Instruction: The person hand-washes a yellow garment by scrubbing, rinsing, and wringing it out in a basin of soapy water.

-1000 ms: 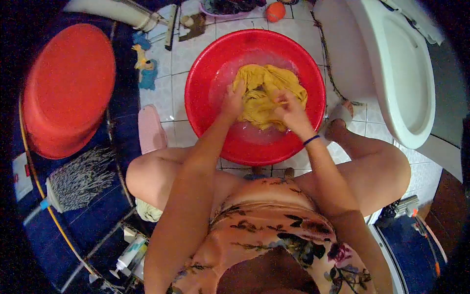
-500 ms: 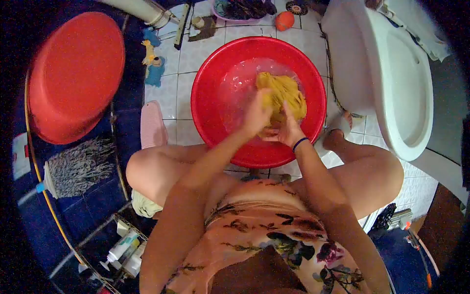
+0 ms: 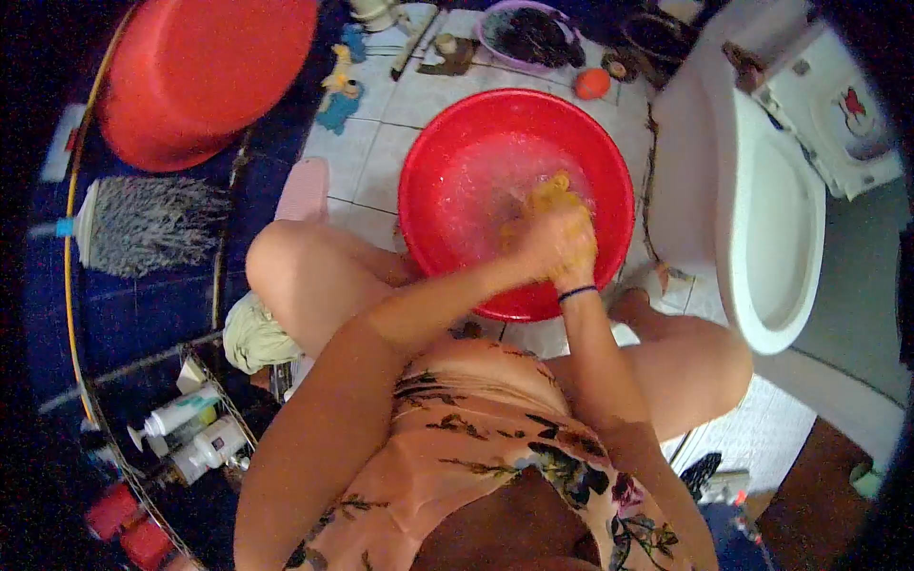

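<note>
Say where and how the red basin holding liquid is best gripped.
Probably take the red basin by its rim, from left and right together: upright, wide and round, it holds liquid, so opposite grips should keep it level.

On the pale tiled floor [image 3: 367, 181] lie a pink slipper [image 3: 305, 190], a blue-and-yellow figure [image 3: 340, 90] and a round orange object [image 3: 592, 84], with a purple basin [image 3: 487, 46] holding dark fabric [image 3: 528, 36] near the last of these. To the left, against dark blue tiles [image 3: 171, 314], are a large red tub [image 3: 209, 76], a grey string mop [image 3: 152, 226] below it, a bundled pale green cloth [image 3: 255, 335] and, lower down, 2 white bottles [image 3: 181, 409] side by side. A white ceramic fixture [image 3: 776, 228] with a long oval rim stands at the right.
</note>
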The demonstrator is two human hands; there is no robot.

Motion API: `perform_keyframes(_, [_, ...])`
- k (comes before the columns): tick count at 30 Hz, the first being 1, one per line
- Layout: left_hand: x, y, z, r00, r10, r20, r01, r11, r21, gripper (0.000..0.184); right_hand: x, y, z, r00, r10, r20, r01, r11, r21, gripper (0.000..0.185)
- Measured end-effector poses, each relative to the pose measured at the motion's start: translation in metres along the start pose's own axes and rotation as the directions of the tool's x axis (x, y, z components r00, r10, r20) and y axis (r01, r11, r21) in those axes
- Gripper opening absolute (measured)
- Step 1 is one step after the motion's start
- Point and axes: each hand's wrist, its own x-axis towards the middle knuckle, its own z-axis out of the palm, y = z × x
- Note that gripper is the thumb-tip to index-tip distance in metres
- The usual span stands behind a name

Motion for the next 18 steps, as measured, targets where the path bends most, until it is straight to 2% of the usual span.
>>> perform_keyframes(2, [-0.017, 0.032, -0.003, 0.957, 0.279, 0.085, -0.280, 0.960, -0.004, 0.020, 0.004, -0.007, -0.031, 0.995, -0.011, 0.100, 0.008, 1.000, 0.024, 0.035])
perform_keyframes(4, [-0.012, -0.002, 0.023, 0.987, 0.159, 0.030, -0.160, 0.987, 0.032, 0.024, 0.006, -0.016, -0.042, 0.981, -0.020, 0.192, 0.012, 0.999, 0.041, 0.039])
perform_keyframes(7, [0.026, -0.075, 0.020, 0.980, -0.200, -0.002, 0.198, 0.969, -0.146, 0.023, -0.031, -0.037, 0.039, 0.992, -0.035, -0.125, 0.025, 0.996, -0.085, 0.047])
perform_keyframes(9, [0.037, -0.102, -0.019, 0.997, -0.080, 0.007, 0.078, 0.988, 0.131, 0.022, -0.034, -0.045, 0.054, 0.998, -0.023, -0.053, 0.012, 0.983, -0.186, 0.047])
perform_keyframes(10, [0.038, -0.142, -0.017, 0.994, -0.097, -0.043, 0.097, 0.995, -0.011, 0.021, -0.035, -0.049, 0.061, 1.000, -0.017, -0.021, 0.012, 0.974, -0.228, 0.046])
perform_keyframes(11, [0.038, -0.146, -0.031, 0.984, -0.176, 0.016, 0.173, 0.977, 0.122, 0.020, -0.038, -0.054, 0.069, 0.984, 0.014, -0.179, -0.077, 0.934, -0.349, 0.047])
perform_keyframes(12, [0.038, -0.148, -0.047, 0.964, -0.253, 0.074, 0.226, 0.938, 0.261, 0.019, -0.033, -0.049, 0.059, 0.982, 0.001, -0.188, -0.088, 0.888, -0.451, 0.048])
perform_keyframes(13, [0.044, -0.112, -0.081, 0.890, -0.425, 0.168, 0.231, 0.736, 0.637, 0.020, -0.026, -0.041, 0.039, 0.980, -0.014, -0.200, -0.100, 0.829, -0.550, 0.049])
perform_keyframes(14, [0.037, -0.122, -0.086, 0.914, -0.405, 0.033, 0.318, 0.763, 0.563, 0.024, -0.022, -0.037, 0.026, 0.976, -0.032, -0.215, -0.117, 0.757, -0.643, 0.050])
perform_keyframes(16, [0.016, -0.146, -0.082, 0.884, -0.404, -0.237, 0.466, 0.806, 0.364, 0.036, -0.024, -0.033, 0.027, 0.970, 0.054, -0.237, -0.201, 0.727, -0.657, 0.052])
perform_keyframes(18, [-0.004, -0.163, -0.069, 0.934, -0.339, -0.109, 0.330, 0.709, 0.623, 0.047, -0.024, -0.024, 0.033, 0.961, 0.150, -0.232, -0.268, 0.706, -0.656, 0.052])
